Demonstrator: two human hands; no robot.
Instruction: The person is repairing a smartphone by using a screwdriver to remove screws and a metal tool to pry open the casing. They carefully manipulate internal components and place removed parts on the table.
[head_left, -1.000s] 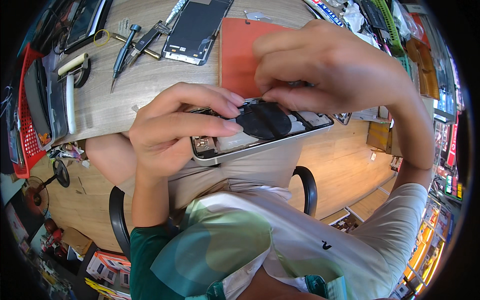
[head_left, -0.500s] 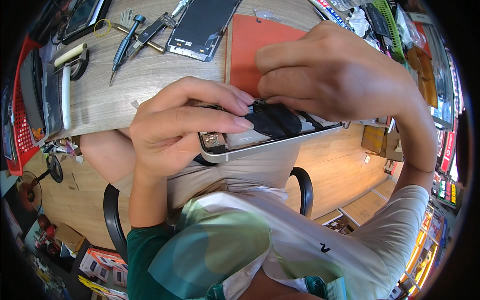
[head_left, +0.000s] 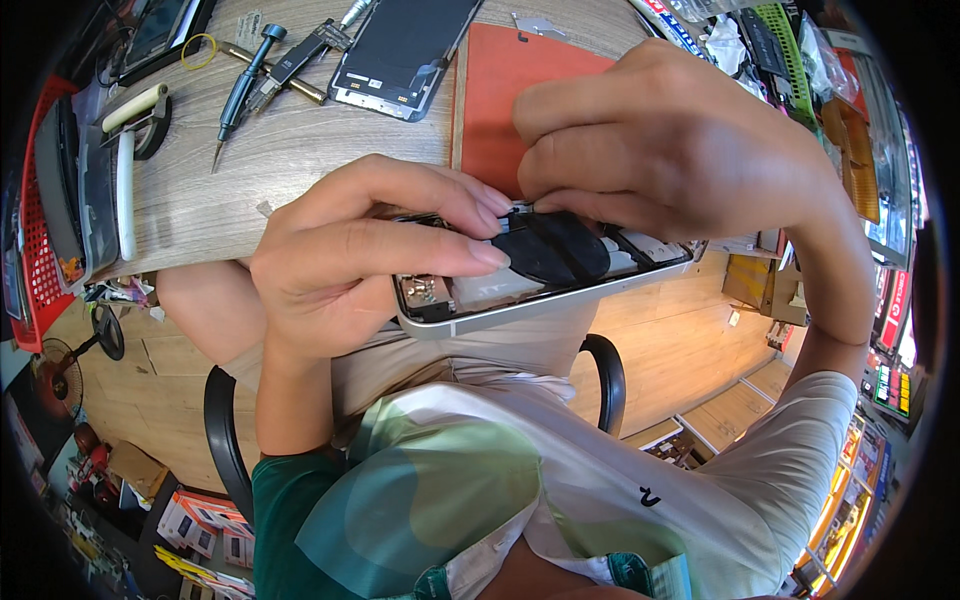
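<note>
Left hand (head_left: 335, 245) gripping one opened phone (head_left: 555, 247), right hand (head_left: 650, 140) at edge, hold unclear, one blue screwdriver (head_left: 239, 98)

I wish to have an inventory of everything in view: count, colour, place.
Table: 1, grey wood, upper centre
Opened phone: 1, silver-black, centre
Phone screen: 1, black, top centre
Screwdriver: 1, dark-blue, left of screen
Mat: 1, orange-red, right of screen
Roller: 1, cream-black, table's left
Left basket: 1, red, left edge
Right basket: 1, green, upper right
Fan: 1, dark, lower left
Chair: 1, black, lower centre
Clutter: uncountable, mixed, rims
Left hand: 1, bare, holding phone
Right hand: 1, bare, phone's far edge
</note>
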